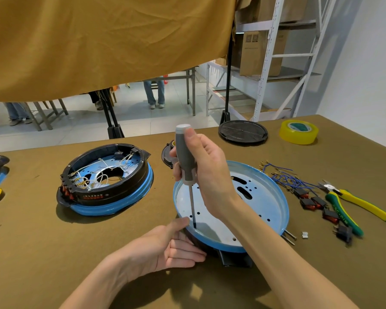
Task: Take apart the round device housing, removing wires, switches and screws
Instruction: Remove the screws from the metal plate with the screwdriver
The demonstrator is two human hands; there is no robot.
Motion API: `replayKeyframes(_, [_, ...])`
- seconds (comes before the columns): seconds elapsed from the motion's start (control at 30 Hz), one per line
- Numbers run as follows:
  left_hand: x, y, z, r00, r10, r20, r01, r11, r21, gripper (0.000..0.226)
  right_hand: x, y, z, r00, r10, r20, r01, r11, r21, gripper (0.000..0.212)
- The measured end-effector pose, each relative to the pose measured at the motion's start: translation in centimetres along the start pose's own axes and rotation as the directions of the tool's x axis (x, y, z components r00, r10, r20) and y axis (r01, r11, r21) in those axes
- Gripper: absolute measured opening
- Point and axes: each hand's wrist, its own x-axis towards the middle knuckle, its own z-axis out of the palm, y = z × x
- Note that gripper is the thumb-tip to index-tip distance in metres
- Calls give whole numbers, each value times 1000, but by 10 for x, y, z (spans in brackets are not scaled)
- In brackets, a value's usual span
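Working a screw near the housing's [274,210] near-left edge. Right hand [206,172] wraps the grey screwdriver [185,163] handle, thumb up by the white cap, shaft almost upright, tip down on the pale inner plate just beside the left thumb. Left hand [174,248] grips the housing's rim, thumb over the blue lip, fingers curled under the dark underside.

Housing sits between and under both hands, blue rim up, tilted slightly on its black base.

Judgement for this step: keep the shaft square to the plate and press down before turning, so the tip does not cam out. The left hand should keep the housing clamped, since it looks able to rock or spin. The thumb is very close to the tip; a slip would land on it. Whether the tip is seated in a screw head cannot be told.

Right of the right forearm: loose blue wires [285,178], removed switches [314,202], pliers [354,206], two screws [290,237]. Left of the left hand: a second unit [105,181], wiring inside.
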Motion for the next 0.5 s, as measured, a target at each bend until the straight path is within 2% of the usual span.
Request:
replayKeyframes(0.13, [-1, 0, -1, 1000, 10, 12, -10, 1000, 3, 76, 0, 0, 0, 996, 49, 81, -58, 992, 113, 56])
replayKeyframes(0.3, [0, -2, -1, 1000, 17, 10, -17, 1000, 7, 78, 0, 2, -1, 999, -23, 46, 22, 1000, 19, 32])
replayKeyframes(0.43, [1, -1, -1, 1000, 4, 11, -5, 1000, 6, 79, 1, 1, -2, 994, 56, 91, -60, 997, 42, 48])
replayKeyframes(0.5, [1, -1, -2, 1000, 0, 13, 0, 1000, 6, 79, 0, 0, -1, 995, 52, 89, -56, 998, 40, 40])
